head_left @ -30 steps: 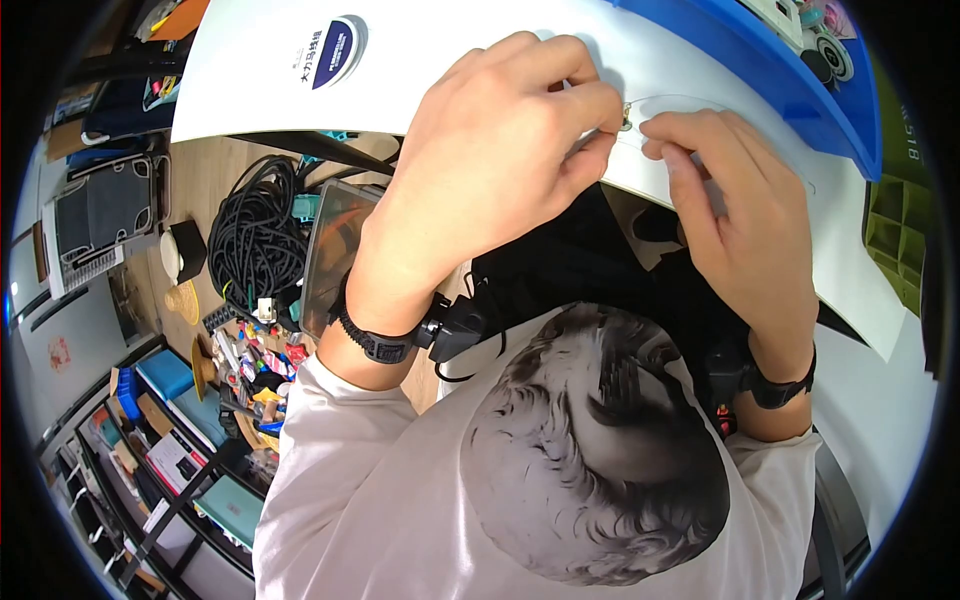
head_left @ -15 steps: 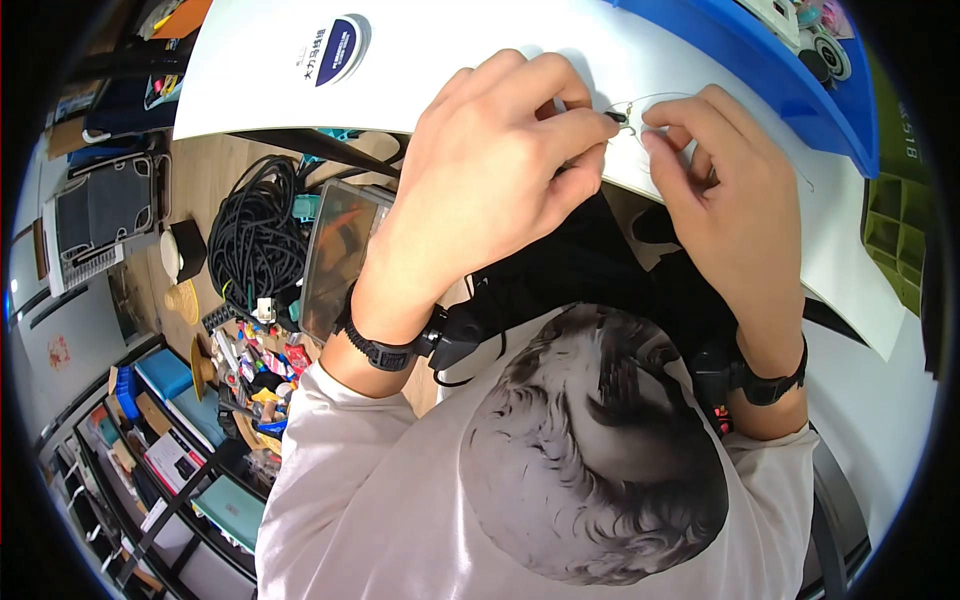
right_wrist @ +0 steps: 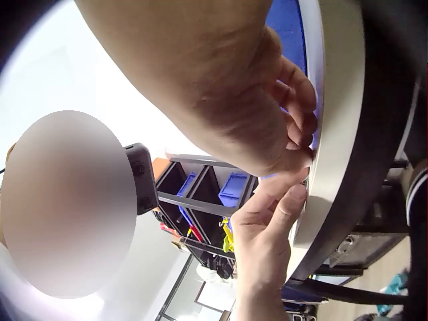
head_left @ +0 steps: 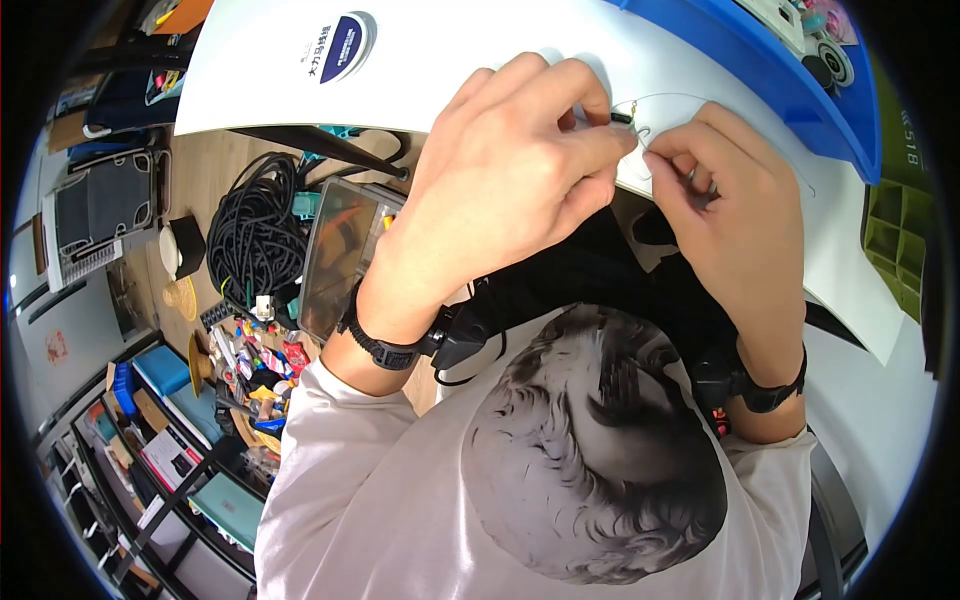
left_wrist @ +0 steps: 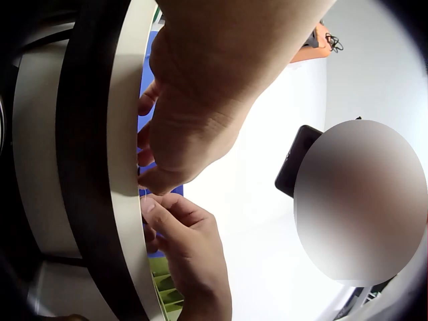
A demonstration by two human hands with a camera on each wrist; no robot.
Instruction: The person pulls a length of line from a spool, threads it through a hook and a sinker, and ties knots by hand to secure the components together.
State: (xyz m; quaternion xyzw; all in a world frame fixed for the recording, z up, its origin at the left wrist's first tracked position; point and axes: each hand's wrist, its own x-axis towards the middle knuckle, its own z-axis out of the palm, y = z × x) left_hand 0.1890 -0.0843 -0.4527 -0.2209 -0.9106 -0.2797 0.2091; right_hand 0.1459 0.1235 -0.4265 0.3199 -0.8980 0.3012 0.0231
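Note:
My left hand (head_left: 530, 150) pinches a small fishing rig at the table's front edge. A short black piece (head_left: 621, 118) of it shows at the fingertips, with a tiny brass-coloured swivel (head_left: 633, 106) just beyond. A thin curved wire or hook (head_left: 643, 133) bends from there toward my right hand (head_left: 735, 190). That hand has thumb and index finger pinched together on thin line, mostly hidden by the fingertips. Fine fishing line (head_left: 680, 96) loops over the white table (head_left: 440, 40) behind the right hand. In the left wrist view both hands nearly meet, a pale strand (left_wrist: 144, 192) between them.
A round line package (head_left: 345, 48) with a dark blue label lies at the table's far left. The blue tray (head_left: 760, 85) edges the back right, with a green compartment box (head_left: 893, 230) beyond. On the floor are coiled black cable (head_left: 258, 235) and a clear box (head_left: 335, 260).
My right hand has shifted slightly left and down, and its thumb and index have closed together. The left hand moved a little; the black piece and swivel now show more at its fingertips.

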